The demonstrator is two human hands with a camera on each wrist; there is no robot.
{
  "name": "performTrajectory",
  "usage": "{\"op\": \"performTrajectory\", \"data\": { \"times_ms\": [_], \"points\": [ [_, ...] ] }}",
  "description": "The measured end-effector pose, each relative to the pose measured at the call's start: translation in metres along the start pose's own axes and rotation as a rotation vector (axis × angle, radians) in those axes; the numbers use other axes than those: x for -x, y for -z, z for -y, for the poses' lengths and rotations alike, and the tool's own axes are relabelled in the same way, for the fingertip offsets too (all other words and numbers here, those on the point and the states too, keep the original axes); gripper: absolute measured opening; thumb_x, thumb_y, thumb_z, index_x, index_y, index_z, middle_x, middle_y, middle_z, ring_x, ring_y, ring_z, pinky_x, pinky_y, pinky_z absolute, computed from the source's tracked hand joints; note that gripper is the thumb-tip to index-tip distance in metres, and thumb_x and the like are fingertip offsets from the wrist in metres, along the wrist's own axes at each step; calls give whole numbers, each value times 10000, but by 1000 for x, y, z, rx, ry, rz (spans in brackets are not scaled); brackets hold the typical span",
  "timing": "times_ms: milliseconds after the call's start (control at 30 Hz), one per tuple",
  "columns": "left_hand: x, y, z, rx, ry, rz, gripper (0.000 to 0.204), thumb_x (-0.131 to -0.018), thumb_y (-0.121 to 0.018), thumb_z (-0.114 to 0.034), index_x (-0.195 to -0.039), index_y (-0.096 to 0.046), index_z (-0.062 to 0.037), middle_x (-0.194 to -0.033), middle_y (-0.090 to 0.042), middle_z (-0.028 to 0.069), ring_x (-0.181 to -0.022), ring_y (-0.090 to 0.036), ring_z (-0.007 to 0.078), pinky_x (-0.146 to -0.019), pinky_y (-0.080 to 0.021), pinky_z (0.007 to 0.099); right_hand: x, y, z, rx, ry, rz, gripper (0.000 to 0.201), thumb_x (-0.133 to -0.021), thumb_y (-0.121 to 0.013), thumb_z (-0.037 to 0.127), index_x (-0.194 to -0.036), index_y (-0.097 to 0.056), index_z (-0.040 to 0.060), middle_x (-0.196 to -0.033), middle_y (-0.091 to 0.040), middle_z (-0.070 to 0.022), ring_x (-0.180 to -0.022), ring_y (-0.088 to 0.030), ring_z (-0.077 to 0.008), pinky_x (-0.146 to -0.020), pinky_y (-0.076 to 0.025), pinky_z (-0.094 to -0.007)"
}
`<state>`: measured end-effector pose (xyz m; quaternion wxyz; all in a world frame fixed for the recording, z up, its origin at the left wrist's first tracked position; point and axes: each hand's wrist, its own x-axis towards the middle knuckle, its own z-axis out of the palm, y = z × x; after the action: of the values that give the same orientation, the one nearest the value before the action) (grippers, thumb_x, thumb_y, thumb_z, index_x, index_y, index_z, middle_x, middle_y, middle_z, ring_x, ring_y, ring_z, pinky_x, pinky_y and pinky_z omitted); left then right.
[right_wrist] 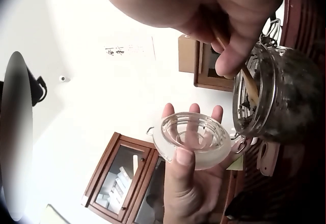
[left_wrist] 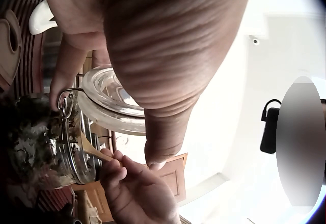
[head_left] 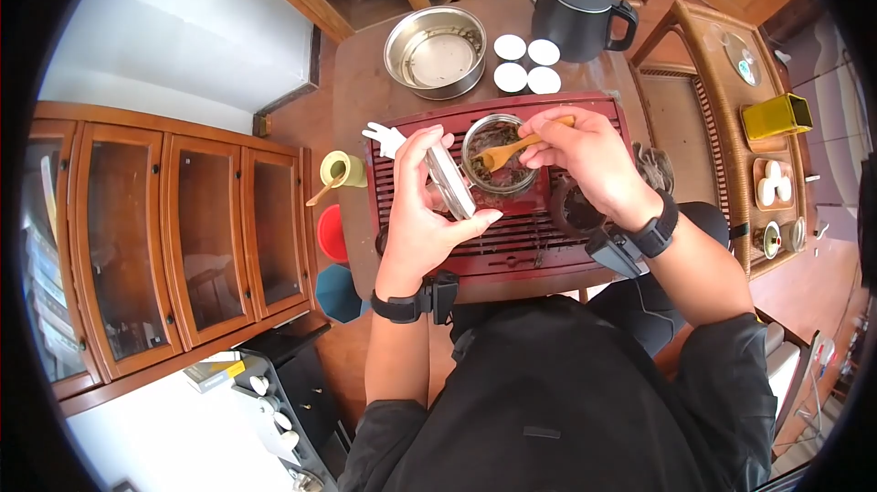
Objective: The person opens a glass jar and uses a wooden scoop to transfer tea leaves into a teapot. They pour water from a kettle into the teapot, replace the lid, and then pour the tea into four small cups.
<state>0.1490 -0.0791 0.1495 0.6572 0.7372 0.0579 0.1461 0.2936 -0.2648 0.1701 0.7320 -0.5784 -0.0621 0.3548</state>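
A glass clip-top jar (head_left: 502, 189) holding dark dried leaves (head_left: 493, 137) stands on the slatted red tray (head_left: 512, 264). Its hinged glass lid (right_wrist: 216, 159) is swung up on the left side, and my left hand (head_left: 422, 218) holds it, thumb on one face and fingers behind. From the right, my right hand (head_left: 589, 158) pinches the handle of a wooden spoon (head_left: 496, 158). The spoon's bowl is inside the jar's mouth, among the leaves. In the left wrist view the spoon slants through the wire-bound rim (left_wrist: 76, 147).
Behind the tray are a metal pot (head_left: 437, 52), several white-topped pieces (head_left: 511, 48) and a black kettle (head_left: 585, 12). Left of it sit a pale green cup (head_left: 342, 169) and a red container (head_left: 330, 232). A dark round vessel (head_left: 577, 209) stands under my right wrist.
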Motion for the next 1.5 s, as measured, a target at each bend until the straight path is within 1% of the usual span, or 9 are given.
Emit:
{"op": "performTrajectory", "data": {
  "times_ms": [100, 267, 367, 667, 900, 1000, 1200, 1400, 1500],
  "points": [
    [0, 1, 1, -17, -13, 8, 1101, -616, -948, -34, -1517, -326, -153, -1538, -341, 62, -1421, -405, 290, -1077, -518, 468, -1, 9, -4, -116, -40, -9, 202, -1006, -578, 101, -1063, -651, -78, -1032, -699, -135, -855, -716, -195, -811, -594, -295],
    [0, 1, 1, -6, -16, 12, 1101, -624, -945, -27, -1521, -321, -154, -1542, -338, 61, -1422, -405, 286, -1076, -521, 466, -1, 20, -6, -212, -12, -58, 193, -1013, -563, 95, -1083, -636, -70, -1053, -694, -146, -872, -709, -212, -844, -583, -312],
    [-1, 1, 3, -19, -62, 5, 1050, -636, -937, -37, -1505, -354, -119, -1480, -342, 83, -1375, -449, 234, -936, -601, 369, -2, 26, -4, -228, 25, -82, 190, -1016, -550, 87, -1091, -626, -70, -1060, -693, -153, -873, -708, -219, -848, -578, -318],
    [-1, 0, 5, -24, -66, 1, 1055, -633, -936, -28, -1506, -352, -125, -1469, -348, 82, -1383, -444, 238, -916, -614, 360, 11, 32, 1, -207, 133, -130, 185, -1023, -533, 82, -1096, -616, -67, -1070, -694, -158, -863, -706, -211, -822, -573, -315],
    [0, -1, 2, -1, 2, -21, 1073, -617, -934, -2, -1504, -345, -132, -1438, -378, 107, -1257, -520, 208, -922, -593, 351, 17, 32, 0, -223, 126, -117, 181, -1022, -530, 73, -1089, -627, -65, -1071, -699, -163, -857, -701, -203, -819, -569, -315],
    [1, -1, -2, 34, 61, -6, 1104, -614, -924, 34, -1518, -322, -159, -1539, -341, 68, -1425, -402, 290, -1070, -523, 457, 17, 40, -1, -250, 110, -110, 182, -1019, -538, 72, -1090, -631, -67, -1079, -701, -161, -865, -701, -206, -823, -567, -311],
    [0, 0, 2, -7, 8, -2, 1113, -616, -926, 24, -1526, -314, -167, -1540, -341, 74, -1424, -406, 292, -1064, -527, 453, 21, 39, -6, -262, 147, -97, 190, -1019, -556, 78, -1095, -626, -81, -1095, -698, -162, -875, -698, -206, -822, -565, -309],
    [1, -2, -3, 51, 81, -11, 1114, -615, -928, 18, -1526, -314, -168, -1539, -344, 69, -1422, -410, 291, -1073, -521, 456, 24, 29, -9, -281, 184, -111, 195, -1027, -578, 103, -1093, -637, -71, -1097, -697, -162, -882, -695, -205, -831, -563, -314],
    [1, -1, -2, 44, 70, -7, 1116, -616, -931, 14, -1527, -313, -172, -1539, -344, 66, -1423, -409, 291, -1079, -517, 459, 23, 32, -11, -242, 121, -93, 196, -1029, -570, 95, -1112, -630, -72, -1106, -696, -164, -888, -695, -205, -838, -562, -314]
  ]
}}
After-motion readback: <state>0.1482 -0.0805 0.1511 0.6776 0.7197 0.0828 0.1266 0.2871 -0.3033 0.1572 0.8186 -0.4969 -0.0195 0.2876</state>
